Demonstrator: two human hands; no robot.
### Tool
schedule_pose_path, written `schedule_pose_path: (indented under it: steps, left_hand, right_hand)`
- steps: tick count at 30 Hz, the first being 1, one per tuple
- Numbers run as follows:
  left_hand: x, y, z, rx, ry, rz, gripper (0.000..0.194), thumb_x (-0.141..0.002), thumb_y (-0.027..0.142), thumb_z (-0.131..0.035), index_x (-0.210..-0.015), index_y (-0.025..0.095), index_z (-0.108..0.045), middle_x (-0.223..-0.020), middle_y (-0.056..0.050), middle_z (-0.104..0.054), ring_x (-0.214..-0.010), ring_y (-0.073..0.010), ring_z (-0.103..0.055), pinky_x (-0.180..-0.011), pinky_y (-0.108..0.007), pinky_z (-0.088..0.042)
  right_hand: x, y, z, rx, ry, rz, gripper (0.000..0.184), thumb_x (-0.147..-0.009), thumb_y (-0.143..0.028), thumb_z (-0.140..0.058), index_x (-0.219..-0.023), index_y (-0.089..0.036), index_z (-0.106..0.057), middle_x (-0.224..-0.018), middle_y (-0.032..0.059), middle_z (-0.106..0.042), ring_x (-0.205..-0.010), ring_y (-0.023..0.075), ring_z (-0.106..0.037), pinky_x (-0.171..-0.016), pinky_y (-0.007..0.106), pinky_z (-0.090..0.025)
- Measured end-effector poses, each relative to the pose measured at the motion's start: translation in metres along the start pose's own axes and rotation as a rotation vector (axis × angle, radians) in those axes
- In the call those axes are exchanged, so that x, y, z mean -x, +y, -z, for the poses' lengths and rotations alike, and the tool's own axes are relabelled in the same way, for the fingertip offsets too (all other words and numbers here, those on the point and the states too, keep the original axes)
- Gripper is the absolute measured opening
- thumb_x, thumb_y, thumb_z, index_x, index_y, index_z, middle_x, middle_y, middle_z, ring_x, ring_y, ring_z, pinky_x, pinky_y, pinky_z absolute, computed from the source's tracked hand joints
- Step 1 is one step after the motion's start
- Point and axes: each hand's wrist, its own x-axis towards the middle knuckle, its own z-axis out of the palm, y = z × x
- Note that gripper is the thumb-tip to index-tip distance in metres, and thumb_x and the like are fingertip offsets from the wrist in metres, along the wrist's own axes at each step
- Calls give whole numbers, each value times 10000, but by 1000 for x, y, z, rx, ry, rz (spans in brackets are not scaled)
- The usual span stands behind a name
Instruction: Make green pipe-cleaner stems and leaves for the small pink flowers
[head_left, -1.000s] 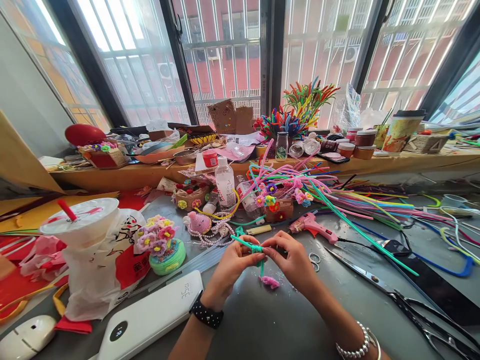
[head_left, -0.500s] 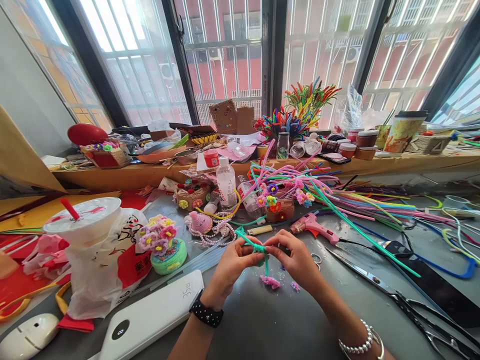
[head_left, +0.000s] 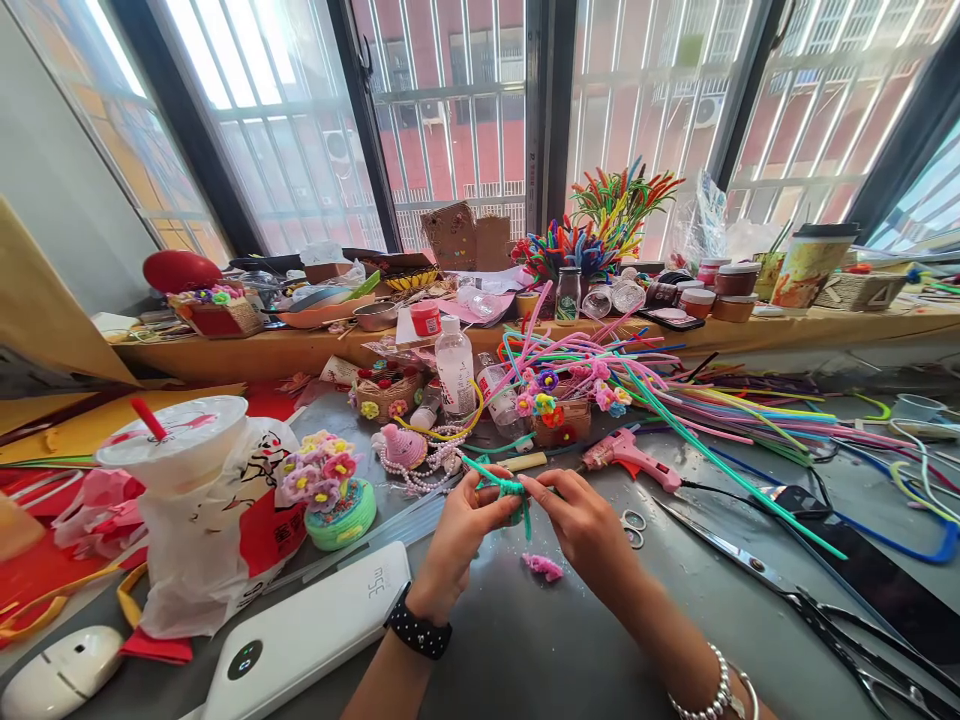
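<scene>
My left hand (head_left: 459, 540) and my right hand (head_left: 576, 522) meet above the grey table (head_left: 540, 650), both pinching a teal pipe cleaner (head_left: 504, 488) twisted into a small knot between the fingertips. One end of it sticks up to the left and a short end hangs down. A small pink fuzzy piece (head_left: 541, 567) lies on the table just below my hands. The pink glue gun (head_left: 628, 455) lies just beyond my right hand, and small scissors (head_left: 634, 528) lie beside it.
A white power bank (head_left: 307, 630), a bagged drink cup (head_left: 196, 500) and a green pot of fuzzy flowers (head_left: 330, 495) stand at the left. Loose pipe cleaners (head_left: 720, 410) spread to the right, with large scissors (head_left: 810, 605) and a black phone (head_left: 840, 530). The windowsill (head_left: 480, 330) is cluttered.
My hands have shifted slightly and kept twisting the teal pipe cleaner; its hanging end has turned. The view has dipped a little.
</scene>
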Motion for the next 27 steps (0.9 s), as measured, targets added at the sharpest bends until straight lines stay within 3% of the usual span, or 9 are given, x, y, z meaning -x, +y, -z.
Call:
schedule_pose_path:
  steps: [6, 10, 19, 27]
  left_hand:
    - [0, -1, 1, 11, -84, -1, 226, -630, 243, -654, -820, 143, -584, -777, -23, -609, -718, -117, -550, -686, -231, -420]
    - [-1, -2, 2, -6, -61, -14, 236, -606, 228, -672, -812, 138, -600, -786, -31, -608, -720, -121, -545, -669, -225, -423]
    - [-2, 0, 4, -31, -67, -43, 246, -585, 220, -686, -804, 149, -603, -747, -20, -604, -679, -115, -544, -624, -215, -421]
    - [0, 3, 5, -55, -98, -68, 281, -563, 201, -699, -826, 145, -615, -806, -41, -625, -743, -146, -558, -663, -234, -423]
  right_hand:
    - [0, 1, -2, -78, 34, -26, 371, -805, -62, -343, -1103, -197, -519, -852, 90, -550, -813, 187, -514, -705, 309, -471]
    - [-1, -2, -1, -102, 56, -44, 359, -795, -59, -346, -1074, -190, -532, -828, 84, -543, -787, 181, -518, -684, 304, -475]
    - [0, -5, 5, -77, -35, -31, 375, -728, -121, -461, -1096, -181, -502, -863, 73, -530, -801, 188, -510, -678, 309, -466]
    - [-1, -3, 11, -75, -65, -12, 358, -754, -181, -482, -1112, -190, -494, -843, 63, -534, -788, 178, -517, -659, 293, -468]
